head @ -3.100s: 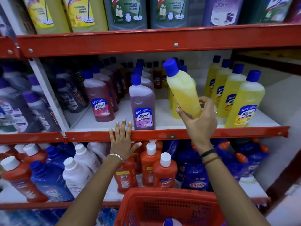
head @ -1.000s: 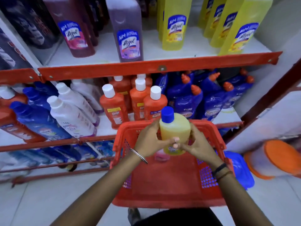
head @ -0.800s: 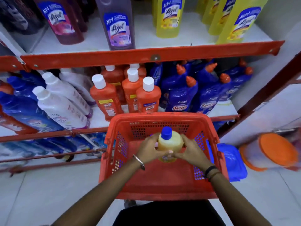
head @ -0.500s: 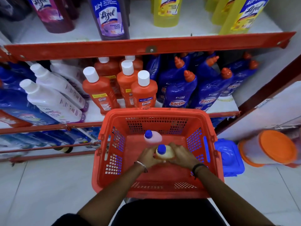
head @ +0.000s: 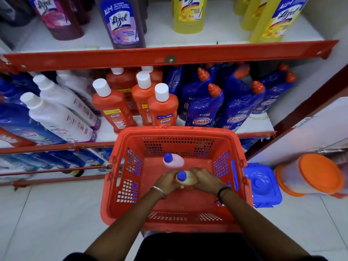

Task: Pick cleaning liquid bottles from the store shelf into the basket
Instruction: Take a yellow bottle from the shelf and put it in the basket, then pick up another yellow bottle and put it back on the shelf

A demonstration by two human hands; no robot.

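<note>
A yellow bottle [head: 187,179] with a blue cap stands upright deep inside the red basket [head: 173,132]. My left hand [head: 165,180] grips its left side and my right hand [head: 205,178] grips its right side. Just behind it in the basket stands a pale pink bottle [head: 174,162] with a blue cap. On the upper shelf stand a purple Lizol bottle [head: 122,21], dark pink Lizol bottles [head: 56,16] and yellow Lizol bottles [head: 190,14].
The red shelf rail [head: 169,57] runs across above the basket. The lower shelf holds orange Bactin bottles [head: 162,108], blue Bactin bottles [head: 205,108] and white bottles [head: 56,113]. A blue container [head: 261,183] and an orange-lidded tub [head: 316,174] sit on the floor at right.
Both hands carried the yellow bottle from the shelf down into the basket. It now stands low inside, next to the pink bottle; my view has tilted downward.
</note>
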